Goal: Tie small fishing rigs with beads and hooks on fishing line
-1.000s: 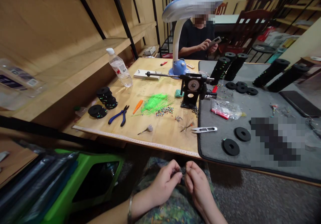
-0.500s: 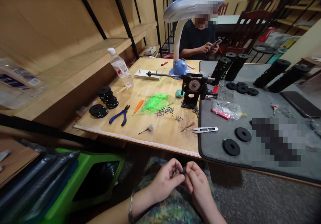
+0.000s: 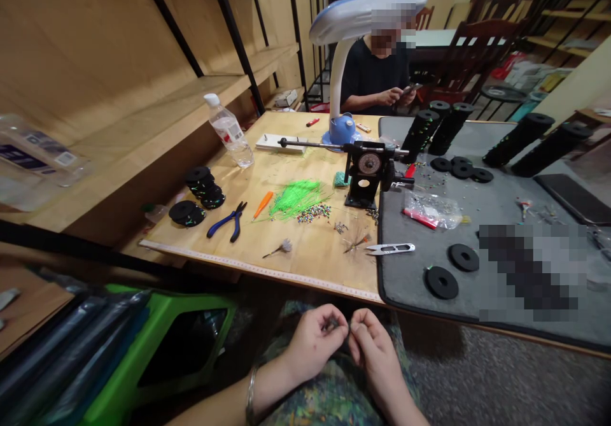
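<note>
Strands [image 3: 298,195] neon green; beads [image 3: 315,213] multicoloured; pliers [image 3: 235,214] blue-handled; snips [image 3: 390,248] silver; mat [image 3: 405,222] grey.

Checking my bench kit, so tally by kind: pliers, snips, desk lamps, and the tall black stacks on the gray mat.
Pliers: 1
Snips: 1
Desk lamp: 1
Tall black stacks: 5
Total: 8

The pale wooden tabletop [image 3: 315,267] at centre looks smooth, faintly sheened. The grey rectangular cloth-like mat [image 3: 405,279] at right is matt; the round black foam-like disc [image 3: 433,284] there looks dull. Upper centre, the white-and-blue plastic lamp [image 3: 346,17] is glossy. The slim silver metal snips [image 3: 380,249], right of centre, look smooth. Bottom centre, the dark multicoloured patterned cloth [image 3: 315,407] looks matt.
</note>
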A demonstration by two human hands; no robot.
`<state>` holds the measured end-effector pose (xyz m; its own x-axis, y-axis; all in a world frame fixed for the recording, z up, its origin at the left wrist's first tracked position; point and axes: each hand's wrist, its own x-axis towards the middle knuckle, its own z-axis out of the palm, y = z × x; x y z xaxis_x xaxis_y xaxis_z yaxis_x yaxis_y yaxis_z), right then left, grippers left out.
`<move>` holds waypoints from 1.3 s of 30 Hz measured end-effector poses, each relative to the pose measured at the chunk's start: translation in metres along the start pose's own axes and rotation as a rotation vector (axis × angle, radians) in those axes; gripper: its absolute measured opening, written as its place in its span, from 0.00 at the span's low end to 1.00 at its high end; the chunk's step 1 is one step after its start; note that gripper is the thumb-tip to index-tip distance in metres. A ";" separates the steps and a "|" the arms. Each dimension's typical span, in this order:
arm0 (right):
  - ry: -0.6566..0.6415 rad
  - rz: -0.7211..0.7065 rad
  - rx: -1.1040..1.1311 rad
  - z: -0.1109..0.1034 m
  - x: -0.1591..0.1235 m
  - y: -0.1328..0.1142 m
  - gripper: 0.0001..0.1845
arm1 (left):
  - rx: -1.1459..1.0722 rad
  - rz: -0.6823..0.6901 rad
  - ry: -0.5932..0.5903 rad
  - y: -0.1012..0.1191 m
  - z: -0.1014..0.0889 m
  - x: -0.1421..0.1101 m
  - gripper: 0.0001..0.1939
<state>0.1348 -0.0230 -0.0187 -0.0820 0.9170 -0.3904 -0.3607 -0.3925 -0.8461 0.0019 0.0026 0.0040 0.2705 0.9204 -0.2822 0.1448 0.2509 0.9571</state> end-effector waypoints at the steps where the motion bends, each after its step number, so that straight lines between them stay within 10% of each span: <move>1: -0.001 0.000 0.002 0.000 0.000 -0.001 0.20 | 0.016 -0.011 0.002 0.000 0.000 0.000 0.04; 29: 0.004 0.035 -0.109 -0.007 -0.008 0.005 0.13 | -0.027 0.134 0.313 0.010 -0.026 0.002 0.14; 39: -0.021 0.159 0.139 -0.005 -0.010 -0.006 0.15 | -0.208 -0.079 -0.029 0.015 -0.020 0.001 0.17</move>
<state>0.1428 -0.0299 -0.0114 -0.1667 0.8461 -0.5062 -0.4664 -0.5200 -0.7156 -0.0152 0.0129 0.0191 0.2940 0.8871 -0.3558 -0.0317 0.3811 0.9240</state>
